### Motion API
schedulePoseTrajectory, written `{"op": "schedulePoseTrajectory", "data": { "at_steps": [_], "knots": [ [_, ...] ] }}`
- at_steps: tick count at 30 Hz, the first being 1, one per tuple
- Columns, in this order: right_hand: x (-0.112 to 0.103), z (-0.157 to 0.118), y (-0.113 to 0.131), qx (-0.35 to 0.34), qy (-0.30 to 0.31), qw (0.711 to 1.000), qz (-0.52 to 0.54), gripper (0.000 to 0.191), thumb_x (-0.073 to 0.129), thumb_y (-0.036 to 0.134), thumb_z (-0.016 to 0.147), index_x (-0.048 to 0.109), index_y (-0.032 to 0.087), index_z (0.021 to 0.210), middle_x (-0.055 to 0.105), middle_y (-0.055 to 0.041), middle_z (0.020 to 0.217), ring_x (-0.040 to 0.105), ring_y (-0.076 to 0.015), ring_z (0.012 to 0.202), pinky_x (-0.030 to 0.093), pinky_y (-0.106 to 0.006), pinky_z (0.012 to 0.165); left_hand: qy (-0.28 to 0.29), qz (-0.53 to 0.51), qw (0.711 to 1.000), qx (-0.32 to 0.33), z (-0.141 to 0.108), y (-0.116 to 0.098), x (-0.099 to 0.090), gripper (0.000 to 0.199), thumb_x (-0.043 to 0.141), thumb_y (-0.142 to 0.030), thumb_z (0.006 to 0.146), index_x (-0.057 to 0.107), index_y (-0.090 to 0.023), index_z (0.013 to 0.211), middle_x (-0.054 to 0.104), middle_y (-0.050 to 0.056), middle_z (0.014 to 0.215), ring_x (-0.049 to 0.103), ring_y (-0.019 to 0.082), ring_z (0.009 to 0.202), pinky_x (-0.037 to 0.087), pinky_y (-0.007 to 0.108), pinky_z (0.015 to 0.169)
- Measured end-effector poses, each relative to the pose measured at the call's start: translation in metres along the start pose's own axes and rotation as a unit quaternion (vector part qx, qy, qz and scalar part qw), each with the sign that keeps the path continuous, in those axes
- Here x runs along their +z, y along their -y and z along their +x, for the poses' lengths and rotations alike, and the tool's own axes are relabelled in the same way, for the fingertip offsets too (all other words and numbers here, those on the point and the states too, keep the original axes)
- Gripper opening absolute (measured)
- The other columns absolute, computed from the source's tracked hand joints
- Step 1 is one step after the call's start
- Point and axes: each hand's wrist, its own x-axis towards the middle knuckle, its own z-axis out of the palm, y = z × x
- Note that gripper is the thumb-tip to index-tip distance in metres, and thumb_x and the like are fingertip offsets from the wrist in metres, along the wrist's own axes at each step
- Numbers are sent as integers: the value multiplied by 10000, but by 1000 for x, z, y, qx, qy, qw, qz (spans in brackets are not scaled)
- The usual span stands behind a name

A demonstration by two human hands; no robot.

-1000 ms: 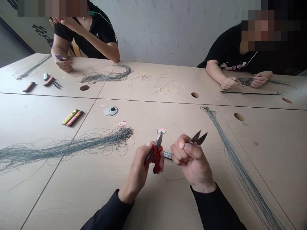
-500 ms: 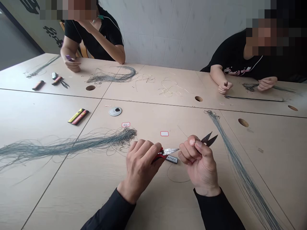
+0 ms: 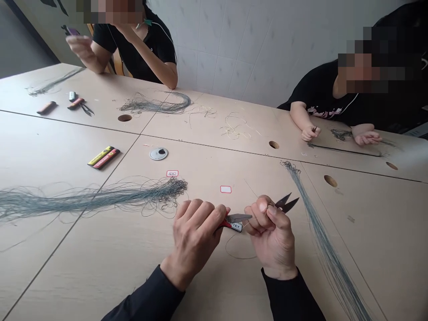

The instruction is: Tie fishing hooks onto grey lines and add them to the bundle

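My left hand is wrapped round red-handled pliers, whose metal jaws point right. My right hand is closed round small scissors, with their two blades apart and pointing up and right. Thumb and forefinger of that hand pinch a thin line. The plier tip is close to my right fingers; I cannot tell whether it touches the line. A loop of thin line hangs below between the hands. Behind the pliers lies a small dark object with a white lettered label.
On the left lies a bundle of blue-grey lines with dark hooks; another bundle runs down the right. Yellow and red lighters, a round metal cover and red-framed labels lie ahead. Two people sit across the table.
The view has shifted slightly. My hands keep their grips, and the pliers' tip now reaches closer to my right fingers. The person at far left has raised a hand with a purple object.
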Motion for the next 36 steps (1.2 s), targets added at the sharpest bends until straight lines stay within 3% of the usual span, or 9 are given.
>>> {"op": "schedulePoseTrajectory", "data": {
  "at_steps": [9,13,15,17,20,22,24,31,36],
  "knots": [
    [-3,-1,-2,-1,23,1000,5,236,726,383,831,593,242,696,122,99,553,98,-119,510,167,-232,425,-25,-12,1000,6,-4,1,2,140,702,-131,886,660,-264,875,594,-18,606,465,183,615,297,344,660],
    [-1,-1,-6,-8,28,1000,-11,208,715,358,853,618,235,716,141,103,551,99,-105,495,184,-227,433,4,-178,971,-159,-2,-1,3,169,734,-215,875,612,-237,760,583,-14,640,467,156,610,319,312,630],
    [1,-1,-8,-17,23,999,-36,197,705,352,875,636,229,738,158,104,551,112,-98,492,199,-223,441,54,-310,895,-317,1,-3,3,277,742,-341,883,563,-219,710,538,-19,619,455,141,580,331,287,586],
    [1,-1,-10,-26,19,998,-62,196,701,348,891,648,224,749,184,103,550,135,-94,492,212,-223,449,101,-457,768,-437,3,-5,2,374,687,-492,905,544,-211,702,513,-20,601,465,140,551,366,275,550],
    [1,-2,-14,-36,7,995,-98,182,712,346,900,664,222,775,235,98,548,174,-88,489,234,-225,457,115,-636,576,-500,5,-5,0,514,500,-655,948,582,-193,737,540,4,613,513,158,508,426,290,494],
    [1,-3,-16,-44,-8,990,-135,186,724,365,907,675,220,799,278,92,547,223,-88,489,257,-228,464,111,-694,494,-511,4,-6,0,594,417,-708,953,614,-180,769,556,15,607,537,171,480,423,294,454],
    [3,-4,-17,-53,-22,982,-178,200,731,386,917,683,217,822,314,86,544,277,-92,491,286,-231,468,116,-718,456,-512,2,-6,1,616,397,-717,956,637,-169,806,585,30,601,572,184,486,434,294,465],
    [10,-7,-20,-21,-16,965,-262,261,652,442,983,644,210,865,559,31,623,462,-103,451,381,-248,428,156,-692,493,-504,-5,-10,5,639,335,-673,1000,685,-147,903,705,96,744,681,240,691,499,329,656],
    [8,-6,-21,-19,-31,949,-313,275,640,459,986,651,206,879,505,49,606,457,-102,466,394,-244,440,179,-660,534,-498,-4,-13,5,666,285,-662,1018,697,-147,924,723,103,796,679,251,760,508,355,722]
  ]
}}
